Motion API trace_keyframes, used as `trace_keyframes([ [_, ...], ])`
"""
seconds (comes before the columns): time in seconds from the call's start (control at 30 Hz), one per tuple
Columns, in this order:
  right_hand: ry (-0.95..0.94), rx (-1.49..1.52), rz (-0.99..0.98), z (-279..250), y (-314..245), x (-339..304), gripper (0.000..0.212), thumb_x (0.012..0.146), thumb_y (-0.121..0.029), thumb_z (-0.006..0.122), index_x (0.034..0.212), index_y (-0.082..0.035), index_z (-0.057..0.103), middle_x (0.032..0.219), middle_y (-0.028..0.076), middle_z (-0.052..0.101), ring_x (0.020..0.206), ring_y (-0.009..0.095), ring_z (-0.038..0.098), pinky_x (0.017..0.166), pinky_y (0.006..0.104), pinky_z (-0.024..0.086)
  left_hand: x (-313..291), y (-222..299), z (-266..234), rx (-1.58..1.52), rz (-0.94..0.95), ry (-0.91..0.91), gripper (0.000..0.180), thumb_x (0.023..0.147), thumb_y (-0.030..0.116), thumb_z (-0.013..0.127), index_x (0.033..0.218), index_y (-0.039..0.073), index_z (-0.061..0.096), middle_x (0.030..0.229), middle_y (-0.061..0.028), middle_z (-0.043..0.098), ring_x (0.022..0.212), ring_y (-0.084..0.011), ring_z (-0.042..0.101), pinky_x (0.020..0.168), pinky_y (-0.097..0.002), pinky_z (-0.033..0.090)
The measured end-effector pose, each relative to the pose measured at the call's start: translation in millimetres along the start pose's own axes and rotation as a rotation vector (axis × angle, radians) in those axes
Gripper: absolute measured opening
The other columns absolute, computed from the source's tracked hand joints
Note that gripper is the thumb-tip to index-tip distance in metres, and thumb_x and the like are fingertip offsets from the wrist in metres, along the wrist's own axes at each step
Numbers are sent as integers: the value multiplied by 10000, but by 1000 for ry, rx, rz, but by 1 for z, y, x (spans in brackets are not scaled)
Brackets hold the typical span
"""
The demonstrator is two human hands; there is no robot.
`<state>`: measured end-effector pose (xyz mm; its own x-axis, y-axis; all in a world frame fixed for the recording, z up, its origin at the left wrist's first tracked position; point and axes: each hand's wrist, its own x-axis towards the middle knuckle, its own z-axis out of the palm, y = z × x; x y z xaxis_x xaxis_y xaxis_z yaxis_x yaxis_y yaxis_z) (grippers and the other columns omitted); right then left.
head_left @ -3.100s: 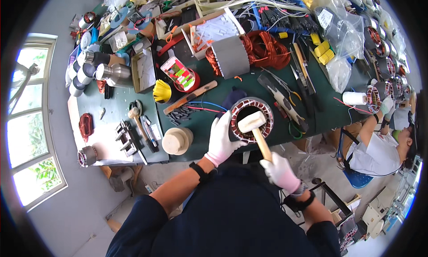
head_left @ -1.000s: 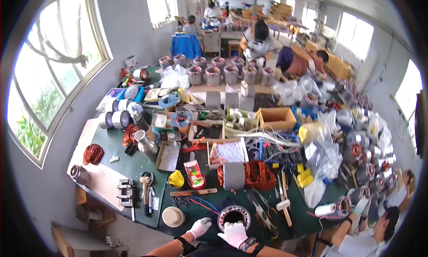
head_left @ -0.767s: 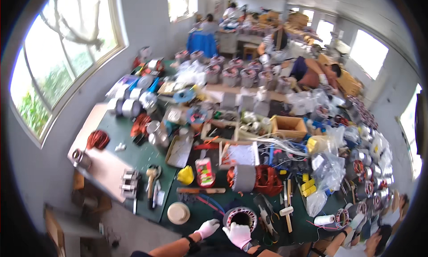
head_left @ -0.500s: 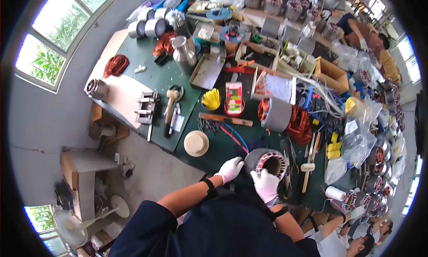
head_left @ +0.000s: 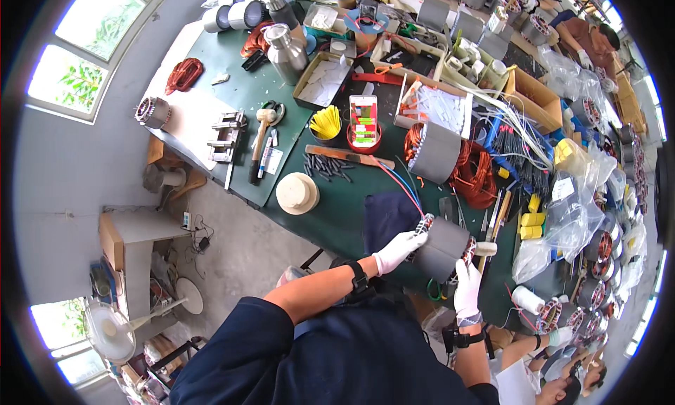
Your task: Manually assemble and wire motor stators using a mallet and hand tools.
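Observation:
A grey motor stator (head_left: 441,249) lies on its side between my hands near the table's front edge, copper windings laced with white at both ends. My white-gloved left hand (head_left: 399,252) is closed on its left end. My gloved right hand (head_left: 467,290) grips the lower right end, its fingers partly behind the windings. Red and blue lead wires (head_left: 402,181) run up and left from the stator's left end. A dark blue cloth (head_left: 385,219) is spread just beyond my left hand. Right of the stator shows a pale mallet head (head_left: 485,249).
A round cream block (head_left: 297,193) stands to the left, near a wooden bar (head_left: 349,155) and black sleeves. Farther off are a phone (head_left: 363,120), a larger stator (head_left: 434,153) with copper coils and a steel flask (head_left: 286,53). Co-workers sit at the right.
The stator has gone from upright, its bore facing up, to lying on its side. My right hand has moved right to its other end; my left hand now grips the left end.

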<state>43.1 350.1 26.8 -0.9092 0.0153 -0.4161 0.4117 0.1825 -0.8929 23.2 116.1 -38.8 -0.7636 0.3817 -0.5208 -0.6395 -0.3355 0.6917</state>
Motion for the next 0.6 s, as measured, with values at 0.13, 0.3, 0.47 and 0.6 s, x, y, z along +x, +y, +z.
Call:
trace_keyframes([
  [0.13,-53,239,121,-4,-4,-12,408,1108,-290,516,1288,48,657,1133,47,714,950,109,654,844,263,512,-16,8,11,93,34,71,385,1049,419,616,988,44,678,836,47,586,747,-67,513,678,-307,453],
  [0.3,-150,397,189,20,8,-9,448,1117,-376,500,1273,5,676,916,-26,668,690,39,507,602,221,383,-47,48,10,669,198,284,462,1013,392,633,792,-12,596,729,-136,607,679,-250,579,701,-412,474],
  [0.47,-482,546,397,49,50,34,510,1144,-420,391,1384,-4,562,1237,94,681,1063,196,675,932,348,530,-60,79,28,1156,224,516,462,966,398,679,800,-31,641,758,-257,666,762,-424,687,725,-493,526],
  [0.6,-512,204,408,60,74,64,433,1141,-344,399,1332,-14,602,1109,52,713,899,154,709,784,305,540,-49,60,27,1240,234,538,415,948,385,703,863,-18,651,757,-240,682,744,-425,694,705,-502,537],
])
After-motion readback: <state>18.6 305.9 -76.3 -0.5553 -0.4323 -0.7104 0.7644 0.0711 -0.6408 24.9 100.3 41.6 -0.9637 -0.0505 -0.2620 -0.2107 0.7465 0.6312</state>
